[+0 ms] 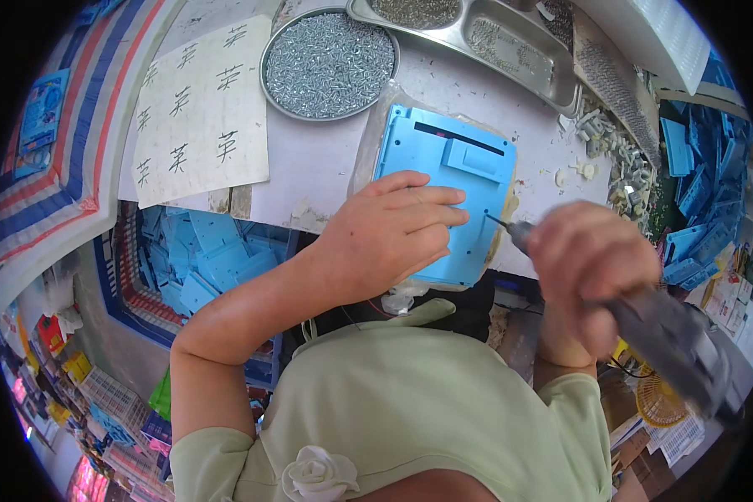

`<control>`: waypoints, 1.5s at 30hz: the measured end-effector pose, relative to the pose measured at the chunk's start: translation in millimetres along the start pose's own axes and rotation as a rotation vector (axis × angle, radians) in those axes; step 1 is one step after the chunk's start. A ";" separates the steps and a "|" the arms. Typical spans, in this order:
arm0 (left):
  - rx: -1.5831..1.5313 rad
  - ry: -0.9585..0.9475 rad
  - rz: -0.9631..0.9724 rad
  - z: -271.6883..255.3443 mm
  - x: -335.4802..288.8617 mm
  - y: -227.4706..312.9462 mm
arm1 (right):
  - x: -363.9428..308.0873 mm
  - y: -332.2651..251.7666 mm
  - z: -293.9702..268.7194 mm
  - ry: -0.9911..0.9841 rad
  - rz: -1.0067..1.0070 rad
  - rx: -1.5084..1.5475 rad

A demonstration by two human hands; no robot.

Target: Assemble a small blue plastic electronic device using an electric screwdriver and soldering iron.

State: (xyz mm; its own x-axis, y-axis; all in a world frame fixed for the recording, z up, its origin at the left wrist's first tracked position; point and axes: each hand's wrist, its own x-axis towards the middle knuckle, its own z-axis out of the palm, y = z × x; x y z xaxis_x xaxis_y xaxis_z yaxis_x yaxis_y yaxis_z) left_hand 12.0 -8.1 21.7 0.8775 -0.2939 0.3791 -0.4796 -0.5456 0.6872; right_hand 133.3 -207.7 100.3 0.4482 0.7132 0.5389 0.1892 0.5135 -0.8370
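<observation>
Blue casing (484, 188), light and stiff by its look

It lies on a wrapped pad (368, 151) on the table (309, 167), perhaps slippery (better taken by its edges). The left hand (397, 224) rests flat upon it; the right hand (590, 263) grips a power screwdriver (678, 351).

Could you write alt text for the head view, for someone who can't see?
A person's left hand rests on a blue plastic panel while the right hand holds a dark power tool, its tip near the panel's right edge. Beyond sits a round tray of small metal pieces; to its left, a handwritten sheet.
</observation>
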 end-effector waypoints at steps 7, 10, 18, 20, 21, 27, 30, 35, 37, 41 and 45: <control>0.009 -0.044 -0.042 0.7 0.9 2.2 | 1.5 14.2 2.0 -0.021 0.130 -0.049; 0.037 -0.051 -0.026 -1.7 -0.7 -1.1 | 13.3 10.1 -15.1 0.017 0.127 0.052; 0.015 -0.030 -0.039 0.9 1.7 -1.4 | 33.9 41.7 -36.0 0.150 0.125 -0.093; 0.004 -0.027 -0.044 0.9 2.5 -0.5 | 36.2 41.4 -33.8 0.194 0.159 -0.087; 0.002 -0.031 -0.047 0.4 2.4 0.3 | 36.1 42.8 -34.1 0.190 0.161 -0.108; -0.036 0.015 -0.038 -0.5 1.9 -2.6 | 46.2 26.9 -39.9 0.052 0.055 -0.099; -0.089 0.120 -0.045 5.2 3.2 -1.7 | 48.1 -0.5 -21.5 0.020 -0.012 -0.028; -0.112 0.325 -0.133 -4.7 6.2 4.3 | 54.3 -4.3 5.8 -0.031 0.040 0.260; -0.096 0.334 -0.146 -11.6 5.4 5.8 | 57.7 1.2 14.2 -0.024 0.034 0.248; -0.067 0.354 -0.144 -18.9 -1.5 1.2 | 64.4 10.9 23.6 -0.041 0.041 0.207; 0.001 0.403 -0.117 -23.0 -2.9 -5.1 | 72.5 13.9 24.4 -0.082 0.050 0.166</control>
State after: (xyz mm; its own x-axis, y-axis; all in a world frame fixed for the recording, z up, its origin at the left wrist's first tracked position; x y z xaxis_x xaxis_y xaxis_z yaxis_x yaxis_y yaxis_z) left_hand 11.8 13.6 31.4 0.8540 0.1002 0.5105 -0.3766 -0.5579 0.7395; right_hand 147.1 -137.2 130.1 0.3798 0.7728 0.5085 0.0185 0.5432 -0.8394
